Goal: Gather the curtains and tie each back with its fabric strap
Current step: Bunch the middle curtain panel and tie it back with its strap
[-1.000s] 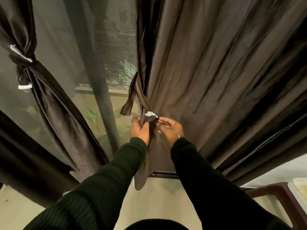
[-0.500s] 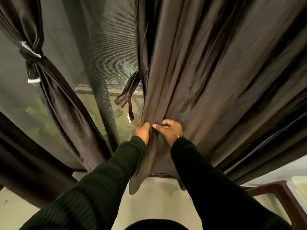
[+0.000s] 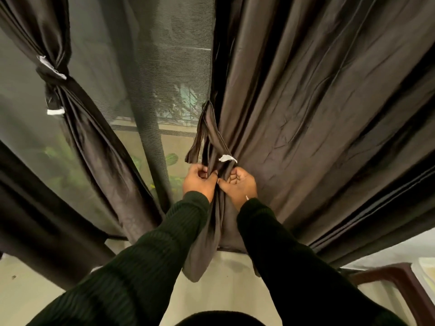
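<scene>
The person is standing close to the big brown curtain [image 3: 317, 114] with both arms reaching out. The left hand [image 3: 199, 180] is curling its fingers [image 3: 204, 171] around the strap [image 3: 208, 137], and the right hand [image 3: 237, 183] is curling its fingers around a bunch of the curtain's edge, with the strap's other end seeming to go into its grip. The two hands are touching each other, knuckle to knuckle.

The strap is a long thin strip of the same brown cloth. It is running up and down, going from the fingers up to where it joins the curtain edge above them. A loose fold of it is hanging out to the left, just above the left fingers. A little white tag [image 3: 227, 158] is sitting right above the right fingers.

The curtain is hanging long way down. Its folds are fanning up and to the right from the fingers. Below the hands its edge is dropping down between the two dark green sleeves [image 3: 150, 255].

Far to the left of the fingers, another curtain [image 3: 98, 156] is already tied with a knot [image 3: 53, 76] up high. Between the two curtains a grey mesh screen [image 3: 150, 67] is showing green leaves outside. Under the arms the floor [image 3: 30, 300] is pale. Down at the right, well away from the fingers, a brown chair arm [image 3: 388, 274] is poking in.
</scene>
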